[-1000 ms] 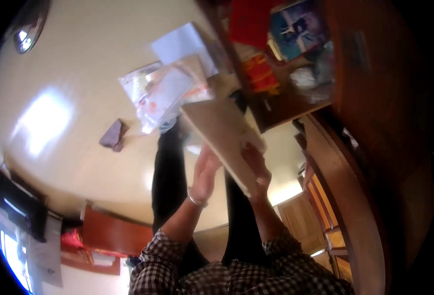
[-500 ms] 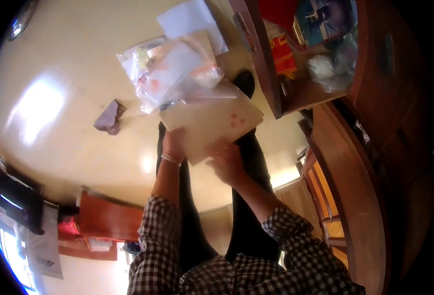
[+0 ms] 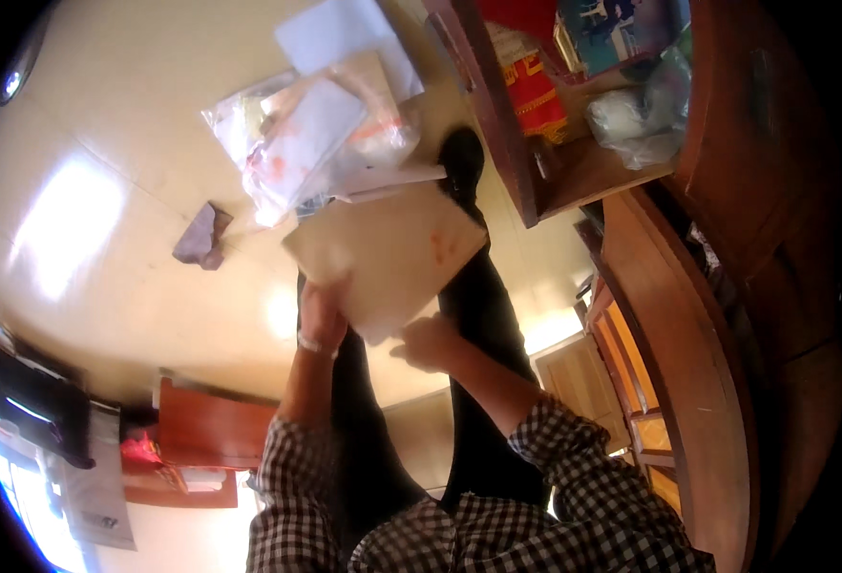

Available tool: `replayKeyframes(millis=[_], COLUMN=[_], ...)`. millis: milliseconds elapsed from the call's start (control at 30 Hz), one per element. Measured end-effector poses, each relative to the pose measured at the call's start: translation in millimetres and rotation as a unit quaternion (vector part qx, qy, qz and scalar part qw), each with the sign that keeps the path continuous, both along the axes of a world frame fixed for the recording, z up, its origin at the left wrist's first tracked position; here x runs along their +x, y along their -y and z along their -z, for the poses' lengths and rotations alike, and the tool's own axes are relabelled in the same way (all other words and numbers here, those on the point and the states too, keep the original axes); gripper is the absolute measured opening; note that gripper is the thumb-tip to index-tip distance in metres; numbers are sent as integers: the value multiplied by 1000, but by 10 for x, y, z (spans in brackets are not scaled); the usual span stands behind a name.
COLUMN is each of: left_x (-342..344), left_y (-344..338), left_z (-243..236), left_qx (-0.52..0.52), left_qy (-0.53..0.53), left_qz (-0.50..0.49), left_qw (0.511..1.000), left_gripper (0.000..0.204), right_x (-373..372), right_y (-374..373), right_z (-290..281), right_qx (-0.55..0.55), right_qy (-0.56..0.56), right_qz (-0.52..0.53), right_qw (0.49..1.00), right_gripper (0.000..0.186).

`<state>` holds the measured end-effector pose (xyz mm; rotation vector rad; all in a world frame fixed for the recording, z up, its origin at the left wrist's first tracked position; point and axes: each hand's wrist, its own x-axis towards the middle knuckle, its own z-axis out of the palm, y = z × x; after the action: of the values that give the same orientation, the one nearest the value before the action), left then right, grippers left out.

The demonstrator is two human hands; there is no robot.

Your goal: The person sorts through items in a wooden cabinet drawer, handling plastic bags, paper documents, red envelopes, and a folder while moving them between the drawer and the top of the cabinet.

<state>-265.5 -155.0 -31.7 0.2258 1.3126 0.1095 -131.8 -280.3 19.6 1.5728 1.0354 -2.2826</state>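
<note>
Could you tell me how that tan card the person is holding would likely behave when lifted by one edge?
The card looks flat and unbent in the left hand, so probably fairly stiff. It seems thin, likely light. Its smooth face might slip.

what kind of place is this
Probably a room in a home, perhaps a living room or study. A wooden shelf unit holds books and bagged items, the cream tiled floor has plastic bags of papers on it, and both hands hold a flat card sheet.
</note>
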Motion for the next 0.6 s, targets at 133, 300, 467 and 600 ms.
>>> replayKeyframes(millis=[133,300,467,600], left_x=[218,-109,-39,-163], left_y=[-558,-1354,-1798,-1682], left_z=[-901,-1707,-792,333], left_qx=[1,237,503,476], left_qy=[-196,-290,-393,-337], left_qz=[63,182,369,592], left_qw=[979,909,676,556], left_gripper=[21,23,33,40], right_x=[-21,133,153,168], right_y=[44,-115,-110,-332], right_z=[-60,-60,-52,-60], right_qx=[11,8,53,51], right_qy=[-81,-64,-25,-21], right_qz=[57,80,148,178], right_qw=[995,995,987,982], right_gripper=[35,38,37,36])
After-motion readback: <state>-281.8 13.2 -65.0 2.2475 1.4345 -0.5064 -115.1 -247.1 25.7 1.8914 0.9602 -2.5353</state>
